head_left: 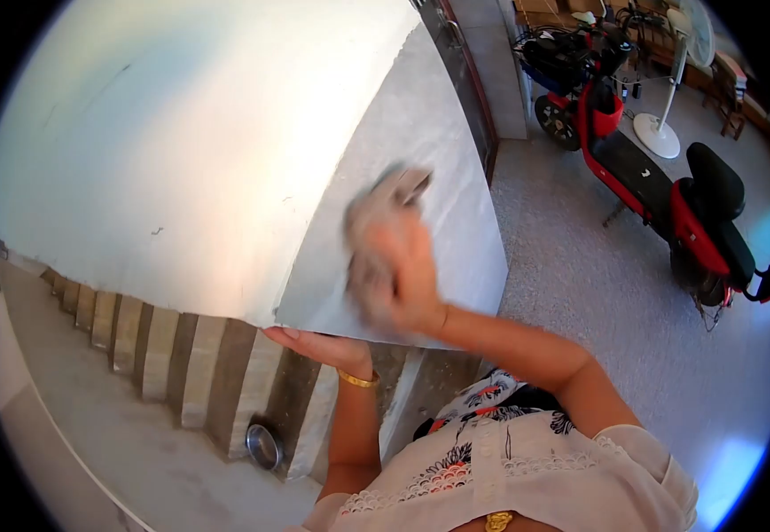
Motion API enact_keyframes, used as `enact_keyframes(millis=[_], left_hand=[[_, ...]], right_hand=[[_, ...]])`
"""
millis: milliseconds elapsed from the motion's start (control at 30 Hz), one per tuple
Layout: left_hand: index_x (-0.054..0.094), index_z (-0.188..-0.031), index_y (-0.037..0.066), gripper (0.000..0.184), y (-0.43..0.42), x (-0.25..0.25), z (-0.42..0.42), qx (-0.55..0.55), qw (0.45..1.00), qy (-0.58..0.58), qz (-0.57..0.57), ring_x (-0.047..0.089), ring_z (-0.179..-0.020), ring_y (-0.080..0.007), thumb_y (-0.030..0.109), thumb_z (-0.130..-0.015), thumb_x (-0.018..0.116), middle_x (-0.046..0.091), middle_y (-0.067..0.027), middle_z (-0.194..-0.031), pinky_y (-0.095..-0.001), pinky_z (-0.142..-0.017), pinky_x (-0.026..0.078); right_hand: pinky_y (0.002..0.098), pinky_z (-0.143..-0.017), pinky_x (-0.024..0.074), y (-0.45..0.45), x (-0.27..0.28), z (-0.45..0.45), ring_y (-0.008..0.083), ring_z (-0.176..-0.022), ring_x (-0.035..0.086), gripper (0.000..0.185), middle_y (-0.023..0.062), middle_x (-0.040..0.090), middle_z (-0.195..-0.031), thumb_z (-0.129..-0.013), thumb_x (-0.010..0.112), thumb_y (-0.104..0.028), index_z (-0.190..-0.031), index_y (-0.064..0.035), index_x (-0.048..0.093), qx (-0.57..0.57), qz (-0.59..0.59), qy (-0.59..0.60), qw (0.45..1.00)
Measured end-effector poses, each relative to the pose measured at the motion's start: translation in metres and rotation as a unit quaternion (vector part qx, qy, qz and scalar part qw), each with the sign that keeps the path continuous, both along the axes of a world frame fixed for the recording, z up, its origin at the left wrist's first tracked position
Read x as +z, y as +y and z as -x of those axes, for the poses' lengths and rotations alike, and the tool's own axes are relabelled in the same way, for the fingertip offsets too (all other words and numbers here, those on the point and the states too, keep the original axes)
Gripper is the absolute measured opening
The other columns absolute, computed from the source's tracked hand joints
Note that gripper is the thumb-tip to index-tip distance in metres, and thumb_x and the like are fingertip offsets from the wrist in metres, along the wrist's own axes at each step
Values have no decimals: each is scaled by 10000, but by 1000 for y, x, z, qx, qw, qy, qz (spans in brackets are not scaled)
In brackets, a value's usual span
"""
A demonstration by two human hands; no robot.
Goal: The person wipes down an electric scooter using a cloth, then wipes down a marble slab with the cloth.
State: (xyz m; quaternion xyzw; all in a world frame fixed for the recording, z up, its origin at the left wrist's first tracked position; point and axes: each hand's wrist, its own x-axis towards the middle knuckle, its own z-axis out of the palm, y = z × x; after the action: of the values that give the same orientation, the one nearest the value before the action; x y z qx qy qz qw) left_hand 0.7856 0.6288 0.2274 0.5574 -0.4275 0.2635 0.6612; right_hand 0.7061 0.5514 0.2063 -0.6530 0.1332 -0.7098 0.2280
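A crumpled grey-brown cloth (371, 266) lies under my right hand (407, 270), pressed against the grey tiled part (473, 222) of a wall. Motion blurs both the hand and the cloth, but the fingers are wrapped round it. White painted wall (181, 160) adjoins the tile on the left. Below, my left hand (327, 348) rests against the lower edge of the wall, with a gold bangle at the wrist. Its fingers lie extended along that edge, and nothing shows in it.
Stairs (199, 363) run beneath the wall's edge, with a metal bowl (263, 446) on them. To the right stand a red and black scooter (633, 177) and a white standing fan (657, 135) on the speckled floor (562, 266). A dark door (469, 80) is beyond the tile.
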Motion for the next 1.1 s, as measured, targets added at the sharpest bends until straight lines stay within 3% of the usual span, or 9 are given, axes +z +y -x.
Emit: enact_keyframes(millis=[167, 233, 500, 667, 733, 900, 967, 1033, 1100], left_hand=[[197, -1336, -58, 607, -14, -10, -11, -262, 922, 195, 209, 303, -1235, -320, 375, -925, 302, 237, -236, -1346, -412, -995, 266], [158, -1352, -53, 629, -10, 9, -8, -128, 989, 60, 54, 280, -1250, -315, 383, -916, 288, 208, -224, -1372, -402, -1014, 244], [88, -1370, -31, 671, -10, 16, 0, -133, 989, 58, 32, 210, -1288, -302, 413, -908, 287, 127, -211, -1409, -405, -1035, 203], [103, -1361, -37, 608, -10, 22, 13, -143, 988, 49, 40, 306, -1230, -299, 371, -934, 245, 193, -209, -1378, -391, -1006, 266], [109, -1355, -44, 573, -7, 12, 5, -103, 993, 50, 38, 318, -1219, -304, 344, -945, 213, 201, -220, -1371, -394, -995, 284], [88, -1356, -48, 573, 2, 11, 5, -121, 990, 59, 27, 314, -1225, -305, 343, -950, 192, 189, -219, -1378, -400, -1004, 285], [194, -1315, -18, 525, 5, 6, 1, 86, 987, -106, -83, 367, -1170, -282, 364, -956, 156, 286, -190, -1301, -404, -975, 343], [196, -1312, -18, 522, 0, 3, 4, -44, 999, 25, 1, 370, -1171, -276, 363, -959, 148, 286, -185, -1303, -402, -981, 343], [208, -1306, -18, 518, 5, -5, -8, 56, 988, -134, -56, 369, -1173, -270, 361, -960, 144, 293, -179, -1298, -408, -985, 338]], right_hand=[[500, -909, 337, 18, 15, 12, 405, -1068, 436, 519, 204, 466, -1151, -603, 611, -225, -1104, -108, 552, 45, 187, 52, 980], [493, -942, 316, -22, 10, 3, 403, -1096, 422, 519, 212, 453, -1181, -672, 588, -287, -1146, -89, 513, -4, 143, 31, 989], [396, -972, 296, -116, -54, 0, 377, -1133, 386, 573, 236, 423, -1209, -853, 443, -342, -1288, 5, 306, -80, -257, -39, 962], [427, -982, 260, 44, -106, -13, 394, -1129, 353, 589, 247, 358, -1231, -798, 510, -182, -1300, 4, 266, 26, -283, -21, 959], [488, -995, 226, 80, -84, 3, 436, -1164, 313, 568, 274, 334, -1232, -706, 531, -62, -1237, -4, 338, 43, -155, 25, 987], [428, -1021, 216, 9, -20, -2, 430, -1189, 305, 512, 265, 317, -1274, -715, 516, -58, -1207, 9, 393, 13, -72, -17, 997], [440, -989, 270, -40, 18, -4, 429, -1141, 344, 499, 258, 366, -1215, -711, 511, -92, -1192, -9, 406, -45, -87, -50, 994], [408, -963, 307, -96, 38, -11, 377, -1126, 375, 475, 212, 413, -1178, -728, 504, -132, -1183, -35, 410, -72, -122, -111, 984], [375, -928, 343, -152, 45, -8, 343, -1091, 413, 457, 174, 453, -1135, -741, 501, -157, -1182, -73, 416, -93, -175, -139, 970]])
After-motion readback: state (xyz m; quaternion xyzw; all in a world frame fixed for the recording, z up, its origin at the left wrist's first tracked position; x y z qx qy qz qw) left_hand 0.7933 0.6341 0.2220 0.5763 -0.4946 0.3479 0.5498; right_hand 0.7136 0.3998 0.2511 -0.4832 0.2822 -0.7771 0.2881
